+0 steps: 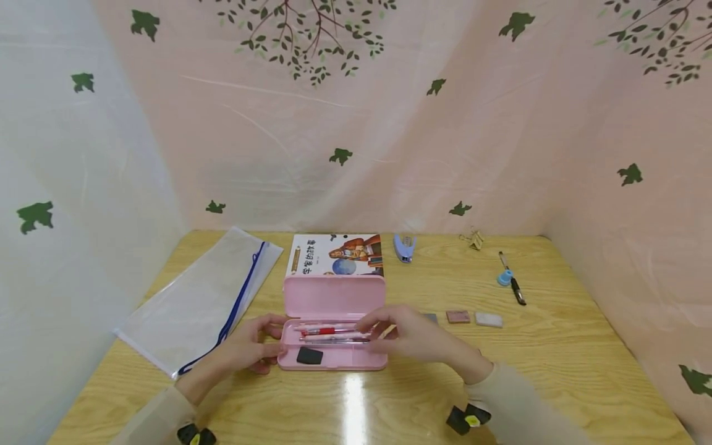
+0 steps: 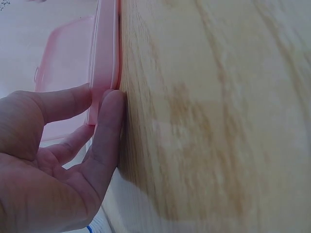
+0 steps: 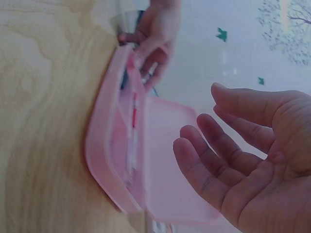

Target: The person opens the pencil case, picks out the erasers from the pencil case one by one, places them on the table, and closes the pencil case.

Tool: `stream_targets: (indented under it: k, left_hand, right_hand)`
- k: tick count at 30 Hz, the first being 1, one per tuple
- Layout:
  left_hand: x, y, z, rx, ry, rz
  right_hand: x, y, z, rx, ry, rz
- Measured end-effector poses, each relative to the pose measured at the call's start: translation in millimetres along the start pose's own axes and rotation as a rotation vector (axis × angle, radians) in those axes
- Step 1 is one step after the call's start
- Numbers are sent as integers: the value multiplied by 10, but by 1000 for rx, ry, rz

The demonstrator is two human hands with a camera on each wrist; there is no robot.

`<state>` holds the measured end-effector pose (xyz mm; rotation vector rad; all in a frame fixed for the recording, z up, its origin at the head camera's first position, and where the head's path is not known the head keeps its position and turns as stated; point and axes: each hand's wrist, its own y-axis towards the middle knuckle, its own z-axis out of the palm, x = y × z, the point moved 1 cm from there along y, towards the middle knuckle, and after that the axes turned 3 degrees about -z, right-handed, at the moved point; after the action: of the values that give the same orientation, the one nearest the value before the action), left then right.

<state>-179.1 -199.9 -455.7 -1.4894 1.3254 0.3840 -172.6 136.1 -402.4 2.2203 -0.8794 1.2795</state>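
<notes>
A pink pencil case (image 1: 345, 366) lies on the table with its lid (image 1: 334, 296) raised at the back. Several pens (image 1: 328, 337), one with a red part, lie in its rear section, and a black eraser-like block (image 1: 309, 356) sits in the front one. My left hand (image 1: 250, 346) grips the case's left end between thumb and fingers, plain in the left wrist view on the pink wall (image 2: 104, 53). Over the right end hovers my right hand (image 1: 414, 334); in the right wrist view its fingers (image 3: 214, 165) are loosely bent, holding nothing.
Behind the lid lies a book (image 1: 336, 254). A clear zip bag (image 1: 206, 296) covers the left side. Toward the right are a blue stapler (image 1: 404, 248), binder clip (image 1: 474, 239), pen (image 1: 517, 290), small blue object (image 1: 505, 277), reddish block (image 1: 458, 317) and whitish block (image 1: 489, 319).
</notes>
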Motion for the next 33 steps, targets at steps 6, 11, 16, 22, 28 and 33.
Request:
stream_targets:
  k: [6,11,16,22,28,33]
  left_hand:
    - [-1,9,10,-1,3,16]
    - [2,-2,11,3,-9,13]
    - [12,1,3,11,-6,18]
    - [14,7,-11,12,3,24]
    - [29,17,-12,13,-5,25]
    - [27,26,0,0,-4,5]
  right_hand:
    - [-79,273,306,71,-45,-15]
    - [-116,427,456,100,-120,-23]
    - [-146,489,560,115,-161,-6]
    - [-82,529,628,123,-206,31]
    - [-42,582,680,134,-234,30]
    - [-48,613,711,112,-288,13]
